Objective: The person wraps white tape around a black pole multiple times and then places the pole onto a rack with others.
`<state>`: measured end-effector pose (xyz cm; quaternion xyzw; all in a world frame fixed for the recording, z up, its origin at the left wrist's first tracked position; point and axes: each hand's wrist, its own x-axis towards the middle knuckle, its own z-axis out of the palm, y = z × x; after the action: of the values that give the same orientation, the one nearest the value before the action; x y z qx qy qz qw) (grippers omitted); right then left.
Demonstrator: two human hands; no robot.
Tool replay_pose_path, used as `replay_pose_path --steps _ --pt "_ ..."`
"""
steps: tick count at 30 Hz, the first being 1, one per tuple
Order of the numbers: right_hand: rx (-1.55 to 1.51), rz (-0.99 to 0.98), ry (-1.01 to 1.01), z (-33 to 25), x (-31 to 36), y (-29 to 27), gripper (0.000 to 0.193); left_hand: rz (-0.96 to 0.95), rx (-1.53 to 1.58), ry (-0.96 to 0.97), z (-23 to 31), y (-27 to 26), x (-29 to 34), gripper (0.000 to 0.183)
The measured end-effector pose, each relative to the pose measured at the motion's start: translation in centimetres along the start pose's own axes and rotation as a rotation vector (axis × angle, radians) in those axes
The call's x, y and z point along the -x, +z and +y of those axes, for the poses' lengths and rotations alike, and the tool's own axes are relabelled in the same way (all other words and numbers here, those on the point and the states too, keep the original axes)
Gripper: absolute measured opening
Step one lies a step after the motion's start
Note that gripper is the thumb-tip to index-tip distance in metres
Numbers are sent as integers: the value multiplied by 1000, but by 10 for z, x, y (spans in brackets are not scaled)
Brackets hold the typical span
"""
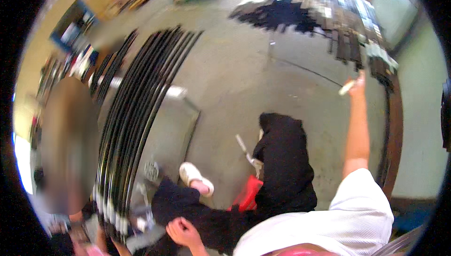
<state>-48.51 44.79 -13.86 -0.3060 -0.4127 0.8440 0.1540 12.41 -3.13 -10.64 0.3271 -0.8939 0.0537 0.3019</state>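
At the far right, my right arm is stretched out, and my right hand [359, 86] is closed around a small pale yellow piece [346, 87]; blur hides its kind. My fingertips are close to the near ends of several dark flat strips [345, 47] stacked in a wide bundle; I cannot tell whether they touch. My left hand [183, 231] is low in front of me by my black-trousered leg, fingers curled in, with nothing visible in them. Left of me, several long black rods [141, 101] lie side by side, with pale sleeves on their near ends [110, 213].
A person [70, 148] is at the left beside the rods. A red item [247, 193] lies by my leg, near a thin white strip [243, 147]. A brown-edged ledge [394, 133] runs along the right wall. Bare grey floor [225, 82] separates the rods and strips.
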Motion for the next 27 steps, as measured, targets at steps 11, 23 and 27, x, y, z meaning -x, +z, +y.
replay_pose_path --steps 11,23,27 --pt "122 -183 196 -30 -199 -30 41 -12 96 -111 -8 -21 0 14" --pt "223 -259 396 -23 -75 -23 43 33 37 -64 -6 -22 -5 13" --pt "175 -371 -17 -54 -99 -23 59 33 71 -62 -1 -1 5 11"
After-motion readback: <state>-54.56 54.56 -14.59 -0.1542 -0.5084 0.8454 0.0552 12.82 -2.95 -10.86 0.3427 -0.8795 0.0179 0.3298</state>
